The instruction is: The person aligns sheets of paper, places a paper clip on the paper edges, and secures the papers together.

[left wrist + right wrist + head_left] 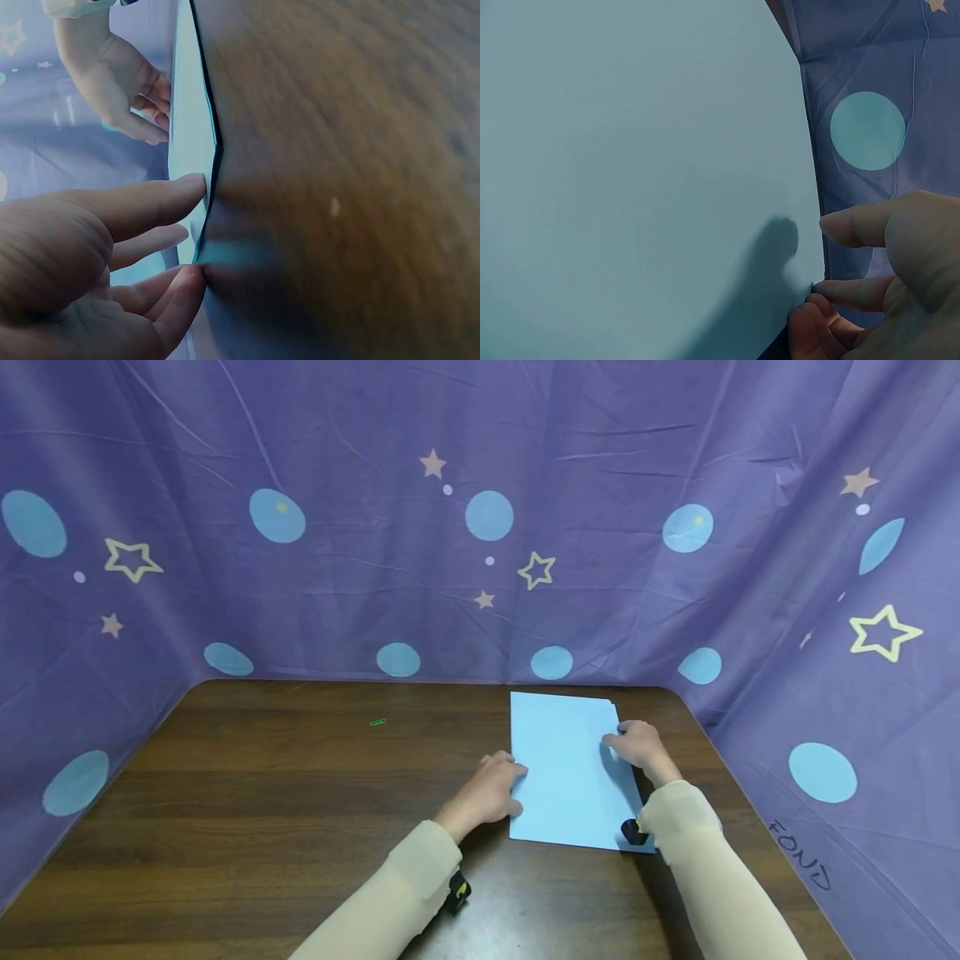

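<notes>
Light blue paper (562, 768) lies flat on the right part of the brown table. A small offset at its far right corner shows more than one layer. My left hand (486, 791) is at the paper's left edge; in the left wrist view its thumb and fingertips touch that edge, the fingers fairly straight. On the opposite side, my right hand (641, 748) is at the right edge. The right wrist view shows its fingers (855, 292) at the paper's edge, with the thumb apart from the index finger.
A small green paper clip (378, 722) lies on the table (225, 793), left of the paper and toward the back. A purple curtain (360, 527) with stars and blue dots surrounds the table's far side and both flanks. Black devices are worn at both wrists.
</notes>
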A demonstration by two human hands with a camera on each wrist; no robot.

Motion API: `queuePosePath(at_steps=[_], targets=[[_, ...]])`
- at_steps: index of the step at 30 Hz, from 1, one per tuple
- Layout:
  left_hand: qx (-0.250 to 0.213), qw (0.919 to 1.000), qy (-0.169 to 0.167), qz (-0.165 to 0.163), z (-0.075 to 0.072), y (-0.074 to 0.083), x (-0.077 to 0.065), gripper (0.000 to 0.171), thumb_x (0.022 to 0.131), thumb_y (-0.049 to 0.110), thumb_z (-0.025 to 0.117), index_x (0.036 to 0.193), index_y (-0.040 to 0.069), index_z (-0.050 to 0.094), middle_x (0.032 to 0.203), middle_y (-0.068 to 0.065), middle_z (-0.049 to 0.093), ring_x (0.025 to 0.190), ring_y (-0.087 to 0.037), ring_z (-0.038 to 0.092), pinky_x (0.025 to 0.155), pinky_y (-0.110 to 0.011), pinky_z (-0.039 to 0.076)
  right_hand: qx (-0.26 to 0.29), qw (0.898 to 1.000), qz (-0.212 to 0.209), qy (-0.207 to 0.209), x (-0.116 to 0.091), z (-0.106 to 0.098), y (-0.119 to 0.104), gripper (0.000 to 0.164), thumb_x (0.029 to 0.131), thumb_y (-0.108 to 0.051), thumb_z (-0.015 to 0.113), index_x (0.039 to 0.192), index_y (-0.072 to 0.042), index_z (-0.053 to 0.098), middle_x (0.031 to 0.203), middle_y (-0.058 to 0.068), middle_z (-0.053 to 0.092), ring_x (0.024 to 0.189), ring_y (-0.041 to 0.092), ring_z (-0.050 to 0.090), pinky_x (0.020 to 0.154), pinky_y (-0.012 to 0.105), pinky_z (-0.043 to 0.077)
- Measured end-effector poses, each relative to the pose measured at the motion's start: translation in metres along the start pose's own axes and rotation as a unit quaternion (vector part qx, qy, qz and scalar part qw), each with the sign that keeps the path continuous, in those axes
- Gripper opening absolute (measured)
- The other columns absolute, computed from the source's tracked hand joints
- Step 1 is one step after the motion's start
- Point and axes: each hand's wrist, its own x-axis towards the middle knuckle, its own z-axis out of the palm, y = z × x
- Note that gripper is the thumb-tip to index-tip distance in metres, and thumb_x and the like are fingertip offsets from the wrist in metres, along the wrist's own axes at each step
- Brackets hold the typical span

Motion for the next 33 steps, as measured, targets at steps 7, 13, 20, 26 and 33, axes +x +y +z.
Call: queuePosePath(at_steps=[7, 13, 20, 26, 33], targets=[[0.011, 0.9999, -0.004, 0.004, -0.003, -0.006, -0.006, 0.057, 0.092, 0.008, 0.081, 0.144, -0.002, 0.063, 0.158, -0.021, 0.048, 0.145, -0.039, 0.042, 0.114, -0.050, 0.047, 0.000, 1.000, -0.008, 0.002, -0.001, 0.006, -0.001, 0.068, 0.105, -0.027, 0.058, 0.149, 0.022, 0.040, 0.156, 0.042, 0.040, 0.143, 0.053, 0.045, 0.115, 0.061, 0.043], [0.023, 0.9997, -0.005, 0.007, -0.007, -0.012, -0.012, 0.056, 0.092, 0.010, 0.082, 0.144, -0.002, 0.063, 0.157, -0.021, 0.049, 0.143, -0.040, 0.043, 0.112, -0.049, 0.048, -0.001, 1.000, -0.019, 0.009, -0.004, 0.011, -0.007, 0.067, 0.105, -0.026, 0.059, 0.148, 0.022, 0.043, 0.154, 0.042, 0.042, 0.143, 0.052, 0.045, 0.115, 0.060, 0.043], [0.031, 0.9994, -0.005, 0.015, -0.011, -0.017, -0.020, 0.054, 0.092, 0.010, 0.082, 0.142, -0.003, 0.064, 0.154, -0.024, 0.050, 0.142, -0.042, 0.044, 0.112, -0.052, 0.047, 0.005, 1.000, -0.029, 0.009, -0.007, 0.018, -0.011, 0.065, 0.105, -0.025, 0.058, 0.148, 0.022, 0.043, 0.154, 0.041, 0.043, 0.145, 0.051, 0.043, 0.117, 0.060, 0.041], [0.038, 0.9990, 0.000, 0.023, -0.014, -0.024, -0.028, 0.052, 0.091, 0.009, 0.082, 0.139, -0.004, 0.066, 0.151, -0.024, 0.053, 0.141, -0.042, 0.045, 0.111, -0.053, 0.047, 0.011, 0.999, -0.033, 0.011, -0.010, 0.024, -0.015, 0.065, 0.104, -0.026, 0.059, 0.147, 0.021, 0.045, 0.154, 0.040, 0.044, 0.144, 0.050, 0.045, 0.117, 0.060, 0.041], [0.031, 0.9992, 0.005, 0.026, -0.020, -0.031, -0.040, 0.053, 0.089, 0.008, 0.085, 0.137, -0.005, 0.067, 0.150, -0.025, 0.054, 0.137, -0.043, 0.047, 0.110, -0.053, 0.047, 0.017, 0.999, -0.039, 0.000, -0.014, 0.029, -0.022, 0.067, 0.104, -0.028, 0.059, 0.148, 0.020, 0.044, 0.155, 0.040, 0.043, 0.144, 0.050, 0.045, 0.116, 0.059, 0.043]])
